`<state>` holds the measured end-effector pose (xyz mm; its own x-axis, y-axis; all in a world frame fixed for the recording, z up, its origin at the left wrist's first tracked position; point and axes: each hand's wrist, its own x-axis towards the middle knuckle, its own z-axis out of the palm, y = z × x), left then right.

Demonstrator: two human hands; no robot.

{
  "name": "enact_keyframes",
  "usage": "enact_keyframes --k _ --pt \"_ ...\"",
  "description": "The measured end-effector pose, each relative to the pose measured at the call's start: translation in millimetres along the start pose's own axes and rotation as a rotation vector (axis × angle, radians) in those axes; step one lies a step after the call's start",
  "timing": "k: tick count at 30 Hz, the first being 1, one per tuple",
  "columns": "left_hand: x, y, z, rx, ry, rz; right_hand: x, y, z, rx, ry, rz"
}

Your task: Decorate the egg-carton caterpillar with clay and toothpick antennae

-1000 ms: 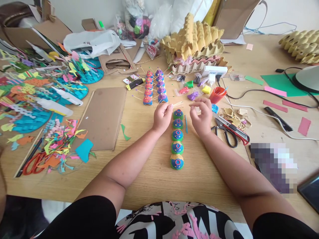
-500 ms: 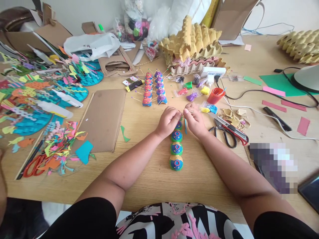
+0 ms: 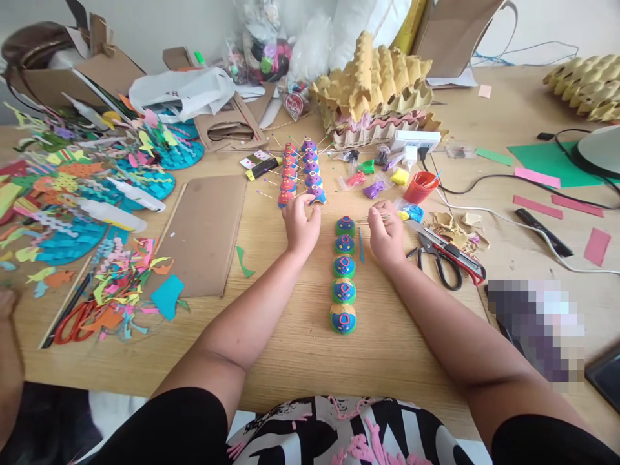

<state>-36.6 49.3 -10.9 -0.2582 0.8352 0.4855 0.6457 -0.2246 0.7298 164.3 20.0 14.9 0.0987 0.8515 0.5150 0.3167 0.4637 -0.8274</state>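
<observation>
- Head view: the right hand [image 3: 387, 236] is closed, thumb against curled fingers, pinching a few toothpicks [image 3: 366, 220] whose ends stick out leftward.
- These toothpicks point toward the far end of the blue-and-green caterpillar [image 3: 343, 266], which lies just left of the right hand's grip, apart from it.
- The caterpillar's five humps run in a line toward the person, between the two forearms; neither hand touches it.
- The left hand [image 3: 301, 227] is raised left of the caterpillar's far end, thumb and index finger bent toward each other; whether they pinch anything, I cannot tell.
- Beyond the left fingers stand a red-and-blue caterpillar [image 3: 289, 173] and a purple-and-blue caterpillar [image 3: 311, 169], side by side, their near ends partly behind the hand.
- A slim blue stick [image 3: 361, 245] lies between the five humps and the right hand.
- Black-handled scissors [image 3: 450, 278] and a red box cutter [image 3: 453, 248] lie right of the right wrist.
</observation>
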Motion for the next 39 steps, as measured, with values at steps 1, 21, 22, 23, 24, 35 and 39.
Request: enact_keyframes --k 1,21,22,23,24,35,39 --pt "0.3 -1.1 -0.8 0.014 -0.005 -0.004 -0.3 -0.3 0.4 -0.014 -0.011 -0.019" --pt "-2.4 6.5 -11.2 0.172 -0.173 -0.215 -0.4 0.6 1.5 0.001 -0.009 0.039" --pt "-2.7 7.4 -11.5 0.178 -0.191 -0.214 -0.3 0.6 1.5 0.006 -0.009 0.042" --pt "-2.9 8.1 -11.7 0.182 -0.206 -0.209 -0.2 0.6 1.5 0.009 -0.007 0.045" --pt "-3.2 8.7 -11.8 0.184 -0.217 -0.202 -0.1 0.5 1.5 0.010 -0.007 0.049" --pt "-6.8 9.8 -10.2 0.229 -0.262 -0.083 -0.5 -1.4 1.0 0.005 -0.013 0.051" --pt "-7.6 12.8 -10.1 0.347 -0.258 -0.073 -0.4 -0.2 1.0 -0.003 -0.017 0.039"
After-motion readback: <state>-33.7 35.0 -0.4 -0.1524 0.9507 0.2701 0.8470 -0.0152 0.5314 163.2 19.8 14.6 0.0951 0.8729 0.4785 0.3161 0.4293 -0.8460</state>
